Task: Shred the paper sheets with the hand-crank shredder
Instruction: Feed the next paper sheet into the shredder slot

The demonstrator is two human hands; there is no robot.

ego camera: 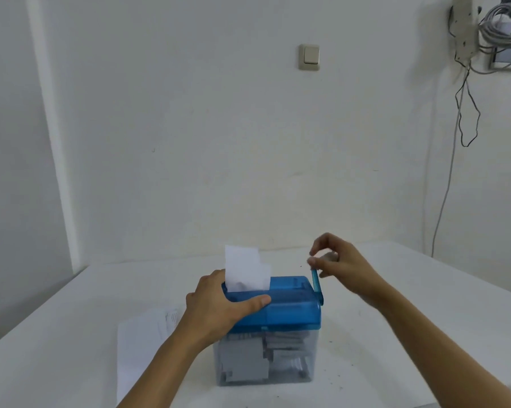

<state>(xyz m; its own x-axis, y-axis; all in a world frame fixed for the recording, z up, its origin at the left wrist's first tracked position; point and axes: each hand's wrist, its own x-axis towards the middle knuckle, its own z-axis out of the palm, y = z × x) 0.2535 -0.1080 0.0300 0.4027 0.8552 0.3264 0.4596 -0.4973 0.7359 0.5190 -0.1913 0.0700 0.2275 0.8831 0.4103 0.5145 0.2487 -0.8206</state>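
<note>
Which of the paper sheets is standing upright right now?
The sheet in the slot of the blue shredder, beside the left hand; the other sheets lie flat on the table.

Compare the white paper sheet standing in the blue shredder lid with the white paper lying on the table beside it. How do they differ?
The white paper sheet in the slot stands upright, its lower part inside the blue plastic shredder lid; the white paper on the table lies flat. The slot sheet looks blank; the table paper shows faint print near one corner. Both are white paper.
</note>
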